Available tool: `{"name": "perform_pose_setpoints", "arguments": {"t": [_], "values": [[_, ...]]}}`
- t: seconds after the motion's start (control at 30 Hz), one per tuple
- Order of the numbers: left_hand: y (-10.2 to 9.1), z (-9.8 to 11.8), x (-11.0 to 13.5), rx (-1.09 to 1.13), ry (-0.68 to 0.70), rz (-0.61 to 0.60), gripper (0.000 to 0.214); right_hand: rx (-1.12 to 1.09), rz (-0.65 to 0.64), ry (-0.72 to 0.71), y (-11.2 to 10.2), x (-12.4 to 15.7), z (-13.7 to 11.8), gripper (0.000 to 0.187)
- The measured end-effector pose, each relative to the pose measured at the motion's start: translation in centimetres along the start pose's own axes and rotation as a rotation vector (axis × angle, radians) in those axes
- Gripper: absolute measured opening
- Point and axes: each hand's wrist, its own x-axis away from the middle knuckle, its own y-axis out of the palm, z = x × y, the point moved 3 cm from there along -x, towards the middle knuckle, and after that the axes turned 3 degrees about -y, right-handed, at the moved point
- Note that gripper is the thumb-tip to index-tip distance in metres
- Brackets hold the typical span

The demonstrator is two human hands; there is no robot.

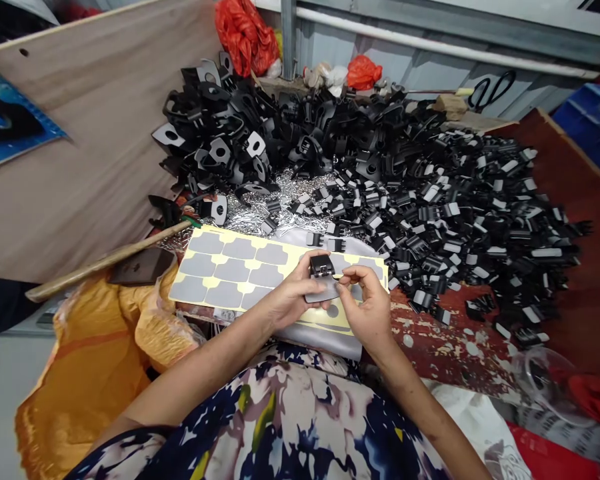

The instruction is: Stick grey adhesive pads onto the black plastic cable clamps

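Note:
My left hand (294, 293) grips a black plastic clip part (322, 265) with a flat grey face, held above the sticker sheets. Close by, my right hand (369, 303) is closed in a pinch at the part's right edge, by its hinge. Whatever lies between those fingertips is too small to make out. Beneath both hands is a yellow-backed sheet of grey stickers (230, 270). Two small black clip pieces (314, 239) lie just beyond the left hand.
Large black clip parts (250, 127) are heaped at the back left, small black pieces (460, 207) at the right. Thin metal pins (253, 217) lie between the heaps. A wooden stick (115, 259) sticks out at the left; black-handled scissors (493, 90) stand at the back right.

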Motion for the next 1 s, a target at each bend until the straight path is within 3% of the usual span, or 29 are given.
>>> {"name": "perform_pose_setpoints", "arguments": {"t": [0.2, 0.3, 0.37, 0.43, 0.57, 0.63, 0.73, 0.8, 1.0], "values": [[-0.3, -2.1, -0.7, -0.17, 0.255, 0.189, 0.055, 0.334, 0.044, -0.41, 1.2, 0.6, -1.6, 0.056], [-0.6, -2.7, -0.8, -0.193, 0.293, 0.251, 0.051, 0.503, 0.085, -0.48, 1.0, 1.1, -2.0, 0.063], [-0.7, -2.6, -0.7, -0.197, 0.291, 0.283, 0.05, 0.604, 0.111, -0.444, 0.2, 1.1, -2.0, 0.06], [-0.7, -2.4, -0.6, -0.201, 0.275, 0.314, 0.05, 0.585, 0.107, -0.318, -0.8, 0.8, -1.7, 0.055], [-0.2, -2.0, -0.4, -0.236, 0.186, 0.24, 0.053, 0.15, -0.189, 0.022, -1.0, 0.1, -0.1, 0.024], [0.1, -1.8, -0.3, -0.197, 0.128, 0.174, 0.058, -0.024, -0.237, 0.125, -0.5, 0.1, 0.3, 0.014], [0.3, -1.4, -0.1, -0.028, 0.061, 0.127, 0.061, -0.028, -0.068, 0.089, -0.5, 0.2, -0.1, 0.012], [0.4, -1.2, 0.1, 0.097, 0.001, 0.108, 0.052, 0.025, -0.001, 0.021, -0.5, 0.2, -0.3, 0.014], [0.6, -1.5, 1.0, 0.189, -0.078, 0.122, 0.021, 0.048, -0.078, -0.032, -0.7, -0.6, 0.1, 0.012]]}}
